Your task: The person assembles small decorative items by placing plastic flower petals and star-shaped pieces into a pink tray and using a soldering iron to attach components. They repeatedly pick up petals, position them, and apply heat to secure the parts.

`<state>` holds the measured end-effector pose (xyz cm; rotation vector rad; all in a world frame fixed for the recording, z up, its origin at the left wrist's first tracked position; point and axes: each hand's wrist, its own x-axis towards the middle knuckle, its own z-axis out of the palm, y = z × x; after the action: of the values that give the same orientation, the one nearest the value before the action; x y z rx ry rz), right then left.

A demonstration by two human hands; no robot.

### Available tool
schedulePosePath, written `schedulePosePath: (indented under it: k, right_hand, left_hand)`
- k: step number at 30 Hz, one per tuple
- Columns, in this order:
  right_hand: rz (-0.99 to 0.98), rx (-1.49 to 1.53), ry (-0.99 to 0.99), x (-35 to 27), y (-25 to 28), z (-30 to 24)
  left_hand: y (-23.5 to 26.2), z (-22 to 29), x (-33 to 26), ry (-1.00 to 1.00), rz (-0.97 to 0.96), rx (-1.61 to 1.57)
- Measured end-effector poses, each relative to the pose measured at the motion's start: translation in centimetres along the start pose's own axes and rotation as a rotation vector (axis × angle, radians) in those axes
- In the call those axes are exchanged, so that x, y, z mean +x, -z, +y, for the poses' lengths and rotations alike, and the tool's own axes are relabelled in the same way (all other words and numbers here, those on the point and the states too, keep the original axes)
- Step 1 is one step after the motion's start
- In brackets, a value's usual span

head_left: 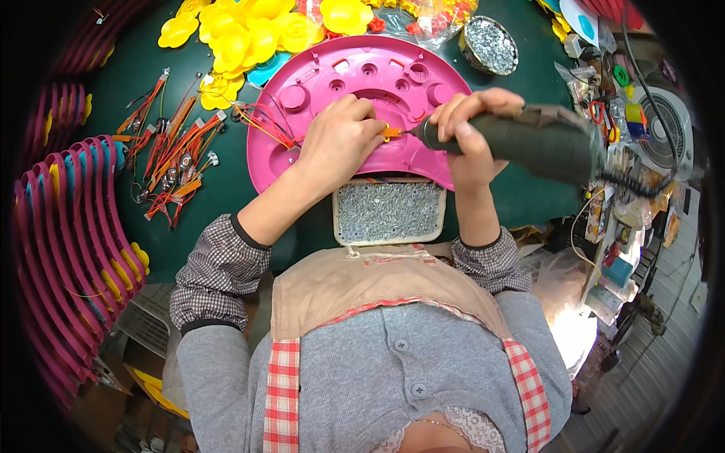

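Note:
A curved pink plastic shell (434,162) with round posts and holes lies on the table before me. My left hand (340,140) rests on it, fingers closed at a small orange piece (392,133) near the middle. Red and dark wires (264,121) run from the shell's left side toward that hand. In my right hand (474,132) is a dark electric screwdriver (540,143), fingers wrapped round its front end. The screwdriver lies nearly level, its tip pointing left at the orange piece. My left fingers partly hide what is under them.
A tray of small screws (389,211) sits between my forearms. Wired parts (177,155) are heaped at left, beside stacked magenta shells (72,257). Yellow flower-shaped pieces (260,38) cover the far side; a bowl of metal bits (489,45) stands far right. The screwdriver's cord (642,185) trails right.

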<state>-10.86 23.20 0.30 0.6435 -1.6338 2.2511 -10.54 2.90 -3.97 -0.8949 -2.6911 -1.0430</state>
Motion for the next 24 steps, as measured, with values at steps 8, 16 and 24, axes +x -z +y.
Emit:
schedulePosePath:
  k: [8,16,24]
  right_hand:
    - [-0.173,0.091,-0.065,-4.5,-0.1,-5.0]
    - [-0.134,0.144,-0.129,-5.2,-0.3,-5.7]
    - [-0.137,0.161,-0.013,-2.9,-0.2,-8.4]
  left_hand:
    - [1.8,2.3,-1.1,-0.036,0.196,-0.065]
    - [0.2,6.5,-4.2,-0.082,0.069,0.022]
    - [0.5,5.8,-4.1,-0.068,0.103,-0.191]
